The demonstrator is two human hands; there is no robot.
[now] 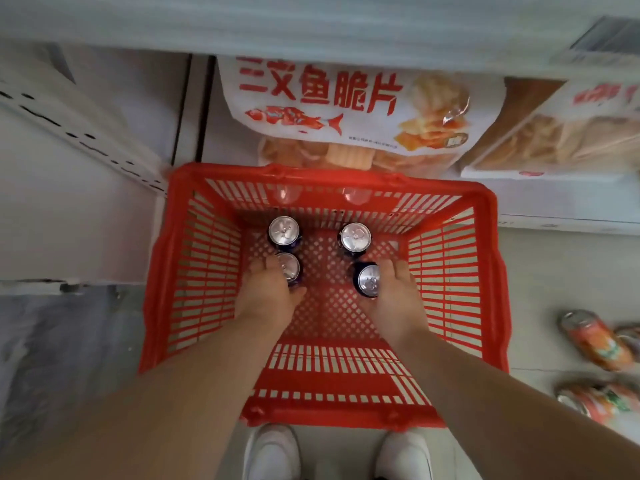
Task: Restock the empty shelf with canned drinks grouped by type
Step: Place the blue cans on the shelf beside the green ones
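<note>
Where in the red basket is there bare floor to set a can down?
Bare: the middle strip of the basket between the two can pairs, and its near end under the wrists. Crowded: both sides farther in: left hand grips near left can, right hand near right can, far cans just beyond.

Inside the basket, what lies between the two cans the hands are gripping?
Nothing: in the head view only bare lattice floor of the red basket separates the near-left can, in the left hand, from the near-right can, in the right hand.
</note>
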